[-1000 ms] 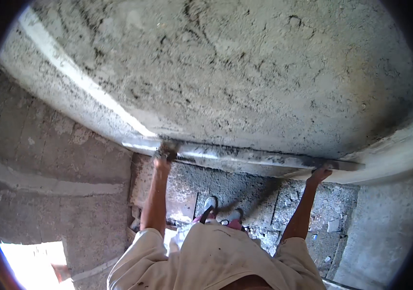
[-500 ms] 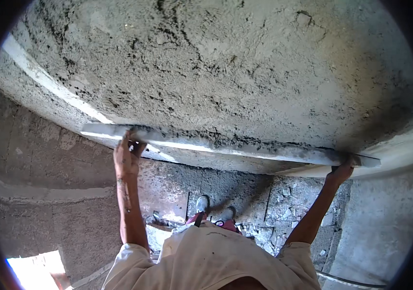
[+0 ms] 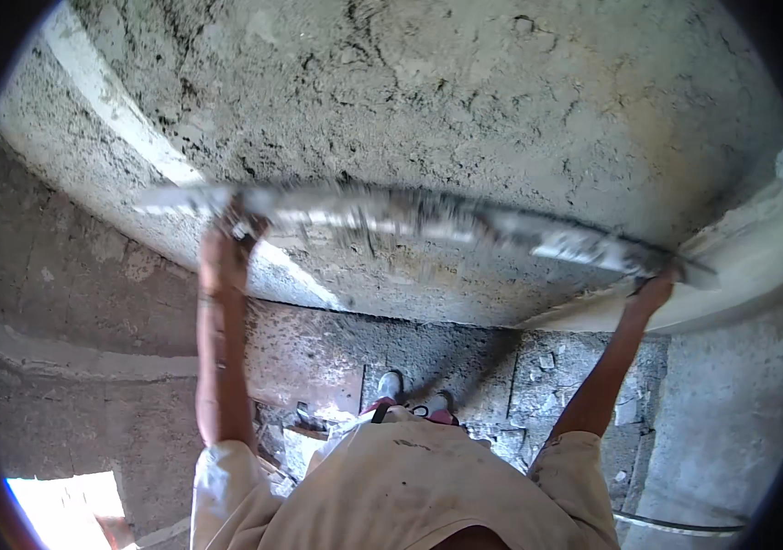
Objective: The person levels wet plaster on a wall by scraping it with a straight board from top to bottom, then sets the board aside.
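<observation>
A long straightedge (image 3: 391,213), grey and caked with wet mortar, spans the plastered wall (image 3: 465,119) from left to right. My left hand (image 3: 226,243) is closed round it near its left end, somewhat blurred. Near the other end my right hand (image 3: 657,289) grips it, with a short tip sticking out beyond the fingers. The bar lies close along the wall and its middle is smeared by motion. Rough, pitted grey mortar covers the wall above it, and a bright strip of light crosses the wall at the left.
A smoother pale wall section (image 3: 749,247) adjoins at the right. Below, rubble (image 3: 547,376) lies on the floor near my shoes (image 3: 391,383). A brown rough wall (image 3: 71,302) stands to the left, with a bright opening (image 3: 71,509) at lower left.
Both hands have moved the straightedge up the wall, the left end more than the right. Mortar now shows along its face, and more wall is visible below it.
</observation>
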The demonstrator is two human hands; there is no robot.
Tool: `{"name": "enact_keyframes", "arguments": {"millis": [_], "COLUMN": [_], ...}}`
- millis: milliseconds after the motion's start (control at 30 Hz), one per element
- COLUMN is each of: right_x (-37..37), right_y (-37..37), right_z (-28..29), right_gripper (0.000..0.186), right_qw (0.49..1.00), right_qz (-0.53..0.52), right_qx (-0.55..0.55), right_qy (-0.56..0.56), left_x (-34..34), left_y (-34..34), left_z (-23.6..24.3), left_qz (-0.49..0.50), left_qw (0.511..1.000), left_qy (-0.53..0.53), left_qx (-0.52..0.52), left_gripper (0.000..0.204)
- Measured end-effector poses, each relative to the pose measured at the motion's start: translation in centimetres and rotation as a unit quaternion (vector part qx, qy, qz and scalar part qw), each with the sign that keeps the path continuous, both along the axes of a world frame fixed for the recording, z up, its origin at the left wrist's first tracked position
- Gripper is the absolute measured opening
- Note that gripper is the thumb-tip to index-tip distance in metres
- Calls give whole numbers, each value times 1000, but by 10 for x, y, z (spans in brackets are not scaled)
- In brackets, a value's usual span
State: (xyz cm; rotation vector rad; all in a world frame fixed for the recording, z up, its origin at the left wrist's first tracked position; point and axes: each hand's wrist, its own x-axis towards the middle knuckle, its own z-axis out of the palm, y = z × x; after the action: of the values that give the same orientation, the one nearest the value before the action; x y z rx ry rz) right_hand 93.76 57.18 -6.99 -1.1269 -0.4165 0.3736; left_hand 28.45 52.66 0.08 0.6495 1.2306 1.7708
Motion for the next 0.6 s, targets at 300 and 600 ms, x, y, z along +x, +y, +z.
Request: {"name": "enact_keyframes", "arguments": {"millis": [300, 600], "right_x": [-85, -93], "right_y": [-28, 9], "right_z": [-164, -140], "right_gripper": [44, 39], "right_qw": [982, 997], "right_qz": [29, -53], "right_qx": [-170, -54], "right_qy": [76, 11], "left_x": [-68, -36], "left_y": [-15, 14], "left_z": [-207, -120], "left_qz": [48, 137], "left_qw": [979, 980], "left_qy": [-155, -64], "left_qx": [-126, -129], "left_gripper": [15, 27]}}
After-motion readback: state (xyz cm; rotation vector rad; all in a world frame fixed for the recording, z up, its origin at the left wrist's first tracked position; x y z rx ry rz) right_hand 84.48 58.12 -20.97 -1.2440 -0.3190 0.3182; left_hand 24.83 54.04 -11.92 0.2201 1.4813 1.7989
